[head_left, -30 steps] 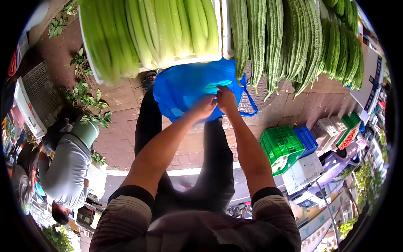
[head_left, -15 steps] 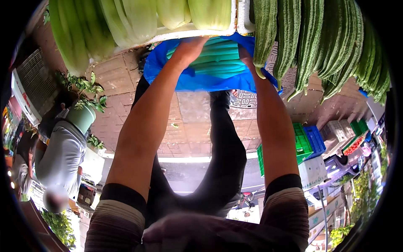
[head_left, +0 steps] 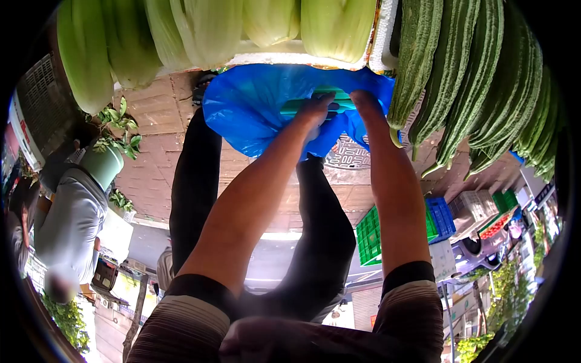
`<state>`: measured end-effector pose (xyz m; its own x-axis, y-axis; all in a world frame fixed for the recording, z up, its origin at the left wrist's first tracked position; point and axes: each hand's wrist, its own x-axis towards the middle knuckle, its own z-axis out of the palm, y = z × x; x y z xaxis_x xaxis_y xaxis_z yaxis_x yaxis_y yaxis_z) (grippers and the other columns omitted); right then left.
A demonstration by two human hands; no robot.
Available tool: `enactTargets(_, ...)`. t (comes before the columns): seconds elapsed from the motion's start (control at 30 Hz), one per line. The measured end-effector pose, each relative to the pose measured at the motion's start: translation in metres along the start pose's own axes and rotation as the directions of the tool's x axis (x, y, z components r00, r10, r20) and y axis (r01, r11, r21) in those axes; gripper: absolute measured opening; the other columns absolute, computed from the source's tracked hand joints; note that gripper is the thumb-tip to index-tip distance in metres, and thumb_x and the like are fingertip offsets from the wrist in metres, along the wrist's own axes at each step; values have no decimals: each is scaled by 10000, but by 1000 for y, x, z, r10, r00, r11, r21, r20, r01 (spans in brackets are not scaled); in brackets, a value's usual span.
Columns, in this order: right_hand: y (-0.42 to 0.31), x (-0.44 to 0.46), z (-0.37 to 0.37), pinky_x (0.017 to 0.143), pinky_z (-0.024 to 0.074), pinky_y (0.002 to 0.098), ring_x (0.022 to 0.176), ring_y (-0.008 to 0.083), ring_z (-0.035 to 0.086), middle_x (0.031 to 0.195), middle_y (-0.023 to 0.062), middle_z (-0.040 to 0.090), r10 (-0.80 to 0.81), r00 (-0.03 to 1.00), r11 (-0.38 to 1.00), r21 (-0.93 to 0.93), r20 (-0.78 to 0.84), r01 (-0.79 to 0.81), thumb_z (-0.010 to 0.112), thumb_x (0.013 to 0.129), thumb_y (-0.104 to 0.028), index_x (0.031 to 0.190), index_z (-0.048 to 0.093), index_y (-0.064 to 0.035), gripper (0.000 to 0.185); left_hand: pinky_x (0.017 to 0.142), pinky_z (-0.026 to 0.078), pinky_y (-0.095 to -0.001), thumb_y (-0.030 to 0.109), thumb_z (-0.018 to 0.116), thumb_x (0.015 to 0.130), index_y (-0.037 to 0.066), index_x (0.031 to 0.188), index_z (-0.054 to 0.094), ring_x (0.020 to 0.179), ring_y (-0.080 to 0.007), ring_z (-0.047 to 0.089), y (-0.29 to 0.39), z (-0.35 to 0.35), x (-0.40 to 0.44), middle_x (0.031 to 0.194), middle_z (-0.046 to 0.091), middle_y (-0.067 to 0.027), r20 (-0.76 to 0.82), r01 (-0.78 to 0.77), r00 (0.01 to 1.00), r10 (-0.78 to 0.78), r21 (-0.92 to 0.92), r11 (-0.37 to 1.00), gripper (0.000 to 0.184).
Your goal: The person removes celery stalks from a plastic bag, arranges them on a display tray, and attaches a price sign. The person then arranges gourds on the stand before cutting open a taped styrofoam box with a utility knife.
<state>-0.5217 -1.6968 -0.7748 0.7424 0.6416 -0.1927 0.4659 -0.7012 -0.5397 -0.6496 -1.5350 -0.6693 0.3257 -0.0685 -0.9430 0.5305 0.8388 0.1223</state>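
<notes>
A blue plastic bag (head_left: pixel 248 109) hangs in front of my legs, below the crate edge. Long green stalk-like vegetables (head_left: pixel 296 107) show through its mouth, tinted teal; their exact kind is unclear. My left hand (head_left: pixel 319 107) is at the near side of the bag's mouth, its fingers curled on the bunched blue plastic. My right hand (head_left: pixel 365 104) reaches into the right side of the mouth, close to the left one, with its fingers mostly hidden by plastic and stalks.
Pale green stalky vegetables (head_left: pixel 209 30) fill a white foam box (head_left: pixel 284 53) ahead. Ridged long gourds (head_left: pixel 451 78) overhang on the right. A drain cover (head_left: pixel 348 154) lies below the bag. Green crates (head_left: pixel 369 236) stand to the right; a person in grey (head_left: pixel 69 209) is at left.
My left hand has moved right, toward my right hand. The bag's left part now spreads over most of the stalks, and its mouth looks narrower. The view has shifted slightly.
</notes>
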Motion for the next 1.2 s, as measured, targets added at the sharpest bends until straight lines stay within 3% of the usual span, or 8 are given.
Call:
enactTargets(0.1, -2, -1, -7, 810, 506, 397, 870, 271, 600, 967, 112, 618, -8, 1000, 1000, -16, 24, 8, 574, 962, -275, 1153, 590, -68, 283, 787, 521, -389, 299, 525, 1020, 114, 1269, 556, 899, -210, 628, -8, 2, 13, 1115, 648, -89, -23, 11, 1000, -7, 177, 984, 312)
enactTargets(0.3, -16, -23, -29, 801, 510, 404, 859, 289, 606, 961, 122, 625, -33, 994, 998, -49, 100, 38, 590, 950, -301, 1144, 600, -71, 301, 894, 483, -375, 319, 574, 981, 114, 1137, 647, 1016, -224, 651, -12, -3, 22, 1111, 690, -91, -124, 170, 977, -175, -54, 984, 268)
enactTargets(0.4, -20, -28, -37, 796, 512, 408, 854, 298, 609, 959, 127, 629, -40, 991, 997, -65, 131, 48, 599, 944, -314, 1140, 605, -73, 310, 900, 495, -403, 355, 572, 976, 47, 1153, 667, 1024, -277, 659, -13, -19, 23, 1102, 700, -146, 37, -95, 995, 90, 574, 813, 368)
enactTargets(0.5, -22, -30, -40, 791, 514, 412, 849, 306, 611, 956, 132, 632, -46, 986, 996, -73, 159, 59, 607, 939, -327, 1136, 610, -74, 320, 910, 492, -422, 382, 568, 975, -16, 1162, 673, 1026, -329, 660, -51, -43, 34, 1113, 699, -207, 186, -295, 955, 231, 679, 672, 452)
enactTargets(0.63, -23, -28, -48, 784, 517, 416, 842, 318, 615, 952, 139, 637, -52, 981, 994, -89, 186, 70, 618, 931, -344, 1130, 616, -77, 333, 922, 474, -360, 272, 554, 983, -7, 1232, 640, 1061, -217, 597, -62, -57, 15, 1215, 642, -164, 177, -82, 984, -22, 559, 825, 384)
enactTargets(0.83, -20, -9, -45, 775, 520, 423, 831, 336, 621, 946, 149, 644, -51, 978, 991, -113, 203, 75, 635, 920, -370, 1121, 626, -80, 353, 951, 470, -368, 331, 567, 990, -3, 1296, 615, 1089, -224, 605, -56, -58, -4, 1258, 636, -154, 65, -21, 998, -16, 532, 847, 456)
enactTargets(1.03, -20, -13, -49, 765, 524, 431, 821, 353, 626, 941, 159, 652, -62, 973, 990, -113, 222, 88, 652, 908, -395, 1112, 636, -83, 374, 967, 455, -355, 345, 595, 989, 3, 1272, 627, 1090, -203, 585, -39, -46, -2, 1220, 643, -129, 114, -35, 993, -11, 386, 922, 445)
enactTargets(1.2, -24, -16, -64, 757, 528, 437, 812, 368, 631, 936, 167, 658, -77, 969, 988, -110, 234, 105, 666, 899, -417, 1105, 644, -85, 391, 980, 444, -355, 324, 599, 990, 15, 1253, 634, 1082, -204, 578, -62, -51, 20, 1175, 654, -122, 214, -233, 968, 134, 555, 799, 408)
